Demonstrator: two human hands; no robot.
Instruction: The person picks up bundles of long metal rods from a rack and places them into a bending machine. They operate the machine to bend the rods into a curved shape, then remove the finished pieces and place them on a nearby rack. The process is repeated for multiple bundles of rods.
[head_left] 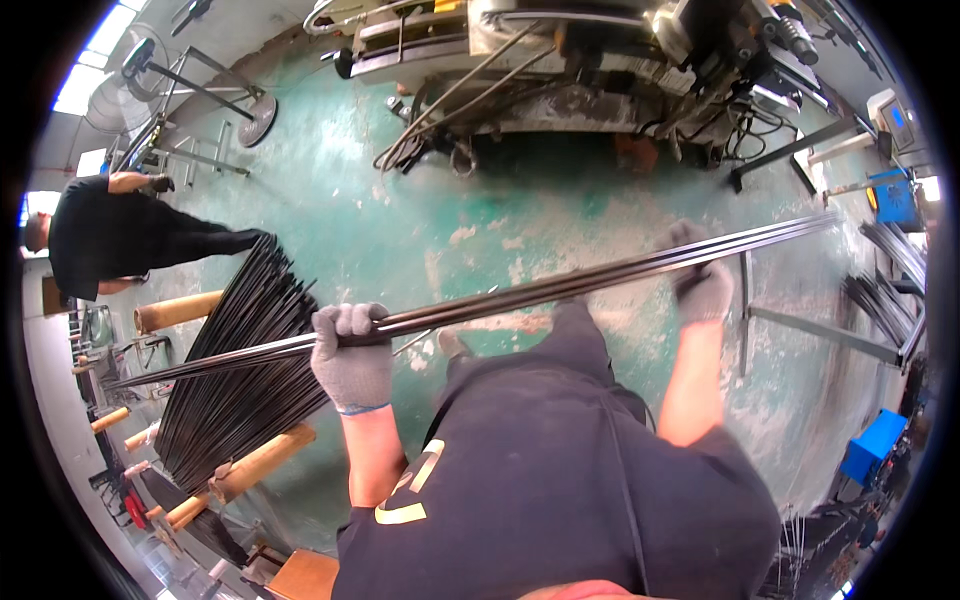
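Note:
A bundle of long, thin dark metal rods (540,292) stretches across in front of my body, tilted up toward the right. My left hand (352,358), in a grey knit glove, is closed with its fingers wrapped round the bundle. My right hand (702,285), gloved the same way and somewhat blurred, grips the rods nearer their right end. At the left, the bundle's far end passes over a large fanned pile of similar black rods (245,375). How many rods I hold is hard to make out.
Yellow-brown padded rollers (265,462) support the pile. Another person (125,235) in black stands at the far left. A large machine (590,95) with hoses is ahead. At the right stand a metal frame (825,335), more rods (878,308) and a blue box (874,446).

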